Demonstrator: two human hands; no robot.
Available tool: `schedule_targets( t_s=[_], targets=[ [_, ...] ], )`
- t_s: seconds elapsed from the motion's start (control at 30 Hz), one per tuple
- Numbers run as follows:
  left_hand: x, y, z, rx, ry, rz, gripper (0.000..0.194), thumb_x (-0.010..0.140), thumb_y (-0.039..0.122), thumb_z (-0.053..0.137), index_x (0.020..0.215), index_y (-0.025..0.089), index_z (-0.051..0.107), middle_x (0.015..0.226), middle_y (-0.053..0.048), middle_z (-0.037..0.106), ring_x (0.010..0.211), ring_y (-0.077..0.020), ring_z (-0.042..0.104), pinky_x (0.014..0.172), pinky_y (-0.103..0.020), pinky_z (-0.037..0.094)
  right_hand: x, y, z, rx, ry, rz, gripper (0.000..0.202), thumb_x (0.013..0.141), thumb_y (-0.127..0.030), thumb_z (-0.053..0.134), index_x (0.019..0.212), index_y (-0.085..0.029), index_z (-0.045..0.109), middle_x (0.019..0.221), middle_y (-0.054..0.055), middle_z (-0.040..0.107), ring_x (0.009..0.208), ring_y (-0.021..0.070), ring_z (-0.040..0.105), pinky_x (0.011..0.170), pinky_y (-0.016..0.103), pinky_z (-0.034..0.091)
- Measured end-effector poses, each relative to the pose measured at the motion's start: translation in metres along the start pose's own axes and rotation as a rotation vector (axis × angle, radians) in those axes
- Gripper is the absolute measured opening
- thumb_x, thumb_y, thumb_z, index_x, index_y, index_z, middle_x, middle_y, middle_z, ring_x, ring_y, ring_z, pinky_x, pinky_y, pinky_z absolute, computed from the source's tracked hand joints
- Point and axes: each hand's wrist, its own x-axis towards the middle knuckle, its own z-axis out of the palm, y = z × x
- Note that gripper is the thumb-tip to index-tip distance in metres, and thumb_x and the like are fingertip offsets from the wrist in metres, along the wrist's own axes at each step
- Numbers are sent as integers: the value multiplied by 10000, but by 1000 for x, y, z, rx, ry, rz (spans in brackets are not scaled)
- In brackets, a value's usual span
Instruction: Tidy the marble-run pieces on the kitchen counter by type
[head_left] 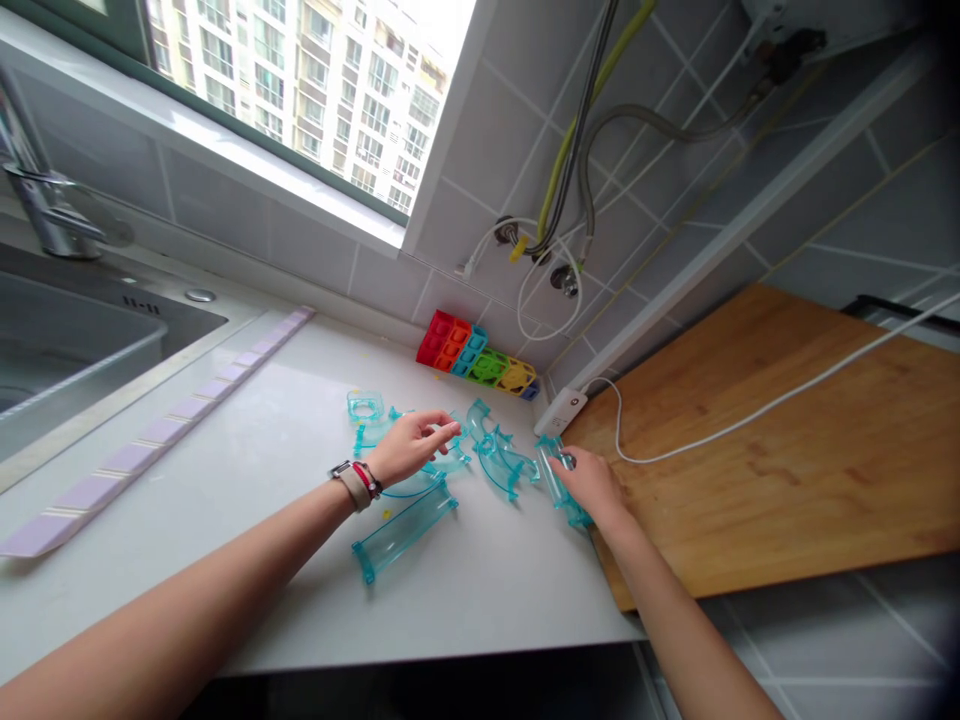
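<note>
My left hand (412, 443) is over a group of clear teal toy track pieces, its fingers loosely bent and apart, with nothing visible in them. Under it lies a curved teal piece (405, 490), partly hidden by the hand. My right hand (596, 485) is closed at a straight teal track piece (551, 468) at the right end of the counter. A small dark shiny thing (568, 461) shows at its fingertips, too small to name. Between the hands are more curved teal pieces (495, 465). Nearer me lies a straight trough piece (405, 530); a square teal piece (365, 406) sits farther back.
Coloured blocks (480, 355) stand in a row by the wall. A white power strip (561, 410) with a cable lies beside the wooden board (757, 450) at right. Left are a lilac strip (172, 425) and a sink (75, 340). Hoses hang above.
</note>
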Motion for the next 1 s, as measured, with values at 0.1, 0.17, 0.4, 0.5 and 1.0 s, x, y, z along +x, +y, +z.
schedule_targets(
  t_s=[0.1, 0.17, 0.4, 0.5, 1.0],
  targets=[
    [-1, 1, 1, 7, -1, 5, 455, 899, 593, 563, 927, 160, 698, 897, -80, 733, 764, -196, 704, 612, -275, 548, 0, 2, 8, -32, -26, -1, 446, 907, -546, 570, 1169, -234, 753, 1065, 156, 778, 984, 323, 724, 753, 360, 511],
    [-1, 2, 2, 18, -1, 2, 452, 898, 592, 566, 914, 162, 701, 846, -68, 721, 746, -195, 702, 605, -272, 544, 1, 3, 13, -46, -40, -6, 447, 911, -539, 568, 1172, -224, 750, 1077, 158, 776, 997, 322, 723, 768, 362, 514],
    [-2, 3, 2, 30, -5, -3, 465, 892, 610, 569, 900, 165, 703, 829, -64, 717, 737, -198, 703, 601, -271, 541, -2, 12, 34, -58, -28, -50, 453, 948, -523, 535, 1218, -205, 711, 1123, 150, 748, 1014, 312, 714, 810, 360, 517],
    [-1, 0, 2, 32, -17, -4, 462, 897, 602, 566, 916, 161, 703, 846, -69, 718, 740, -198, 701, 606, -273, 542, -6, 17, 41, -55, -4, -108, 448, 963, -511, 523, 1230, -203, 709, 1237, 149, 685, 1045, 298, 698, 881, 370, 513],
    [1, -3, 0, 13, -2, 20, 501, 920, 613, 514, 923, 156, 720, 828, -72, 708, 736, -195, 685, 615, -276, 550, -37, 55, 45, -44, -122, -429, 713, 912, -592, 566, 1529, -249, 463, 1592, 98, 455, 1533, 364, 256, 1205, 581, 249]
  ],
)
